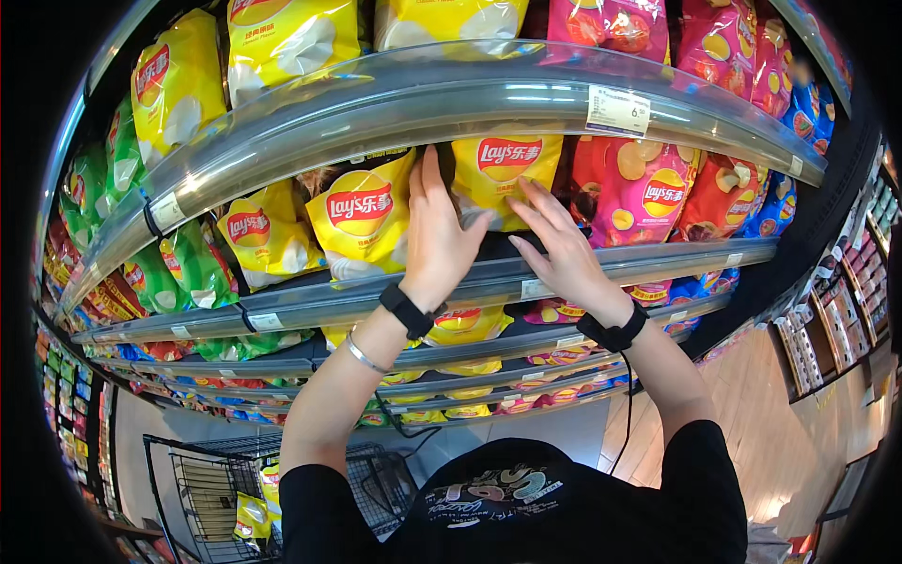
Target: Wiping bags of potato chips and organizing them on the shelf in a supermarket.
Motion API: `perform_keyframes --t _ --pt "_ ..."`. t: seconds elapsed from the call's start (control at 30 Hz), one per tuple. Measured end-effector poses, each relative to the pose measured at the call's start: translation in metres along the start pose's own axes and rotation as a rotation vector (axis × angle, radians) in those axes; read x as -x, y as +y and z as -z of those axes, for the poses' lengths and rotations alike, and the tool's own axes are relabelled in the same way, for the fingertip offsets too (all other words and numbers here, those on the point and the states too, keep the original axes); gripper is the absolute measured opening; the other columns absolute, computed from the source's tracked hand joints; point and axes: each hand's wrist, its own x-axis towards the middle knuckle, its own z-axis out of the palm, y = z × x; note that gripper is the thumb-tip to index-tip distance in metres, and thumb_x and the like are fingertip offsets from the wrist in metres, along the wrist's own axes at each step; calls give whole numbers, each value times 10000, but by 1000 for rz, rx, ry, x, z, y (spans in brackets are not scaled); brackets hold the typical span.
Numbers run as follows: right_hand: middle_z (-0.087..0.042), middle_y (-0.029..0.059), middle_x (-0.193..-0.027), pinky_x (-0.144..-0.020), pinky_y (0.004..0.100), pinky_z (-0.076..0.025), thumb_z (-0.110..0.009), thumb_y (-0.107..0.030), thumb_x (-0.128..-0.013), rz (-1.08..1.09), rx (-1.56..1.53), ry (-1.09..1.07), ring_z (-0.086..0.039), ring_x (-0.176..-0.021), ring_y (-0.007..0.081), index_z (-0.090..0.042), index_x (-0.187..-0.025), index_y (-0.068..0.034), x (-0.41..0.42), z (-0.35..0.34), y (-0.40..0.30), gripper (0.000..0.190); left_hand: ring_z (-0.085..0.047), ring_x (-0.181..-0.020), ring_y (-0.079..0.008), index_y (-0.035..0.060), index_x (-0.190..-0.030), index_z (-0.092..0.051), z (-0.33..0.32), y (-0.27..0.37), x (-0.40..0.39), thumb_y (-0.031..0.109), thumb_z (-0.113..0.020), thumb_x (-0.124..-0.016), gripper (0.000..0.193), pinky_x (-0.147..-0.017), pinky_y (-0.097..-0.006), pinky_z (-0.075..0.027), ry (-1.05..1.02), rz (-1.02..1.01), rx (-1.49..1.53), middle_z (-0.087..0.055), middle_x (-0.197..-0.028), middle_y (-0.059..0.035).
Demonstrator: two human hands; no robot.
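Both of my hands reach onto a middle store shelf of Lay's chip bags. My left hand is upright, palm turned inward, beside a yellow Lay's bag on its left; its fingertips reach up under the shelf above. My right hand has its fingers spread, the fingertips at the lower right front of another yellow Lay's bag. That bag stands between my hands; neither hand is closed around it. Pink Lay's bags stand to the right of my right hand.
A clear shelf guard with a price tag runs above my hands, and a lower shelf edge passes behind my wrists. Green chip bags stand at left. A wire shopping cart holding yellow bags stands at lower left. A cable hangs from my right wrist.
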Motion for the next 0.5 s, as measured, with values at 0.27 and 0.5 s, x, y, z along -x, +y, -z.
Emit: perform_keyframes --t 0.27,0.5 --pt "-409 183 -1457 -1069 436 -380 -681 -93 -848 -12 -76 -25 -398 -1338 369 -489 -1344 -33 -1 2 -17 536 -284 -1385 -449 178 -1446 -431 15 -8 21 295 -639 -905 592 -1075 -477 -343 -329 -290 -383 -256 -1531 -239" --pt "-406 186 -1458 -1084 449 -361 -665 -77 -849 7 -38 -15 -412 -1329 364 -472 -1366 -43 2 -2 -11 553 -275 -1378 -477 197 -1441 -436 13 -5 26 275 -639 -905 579 -1082 -481 -338 -333 -281 -345 -247 -1524 -268"
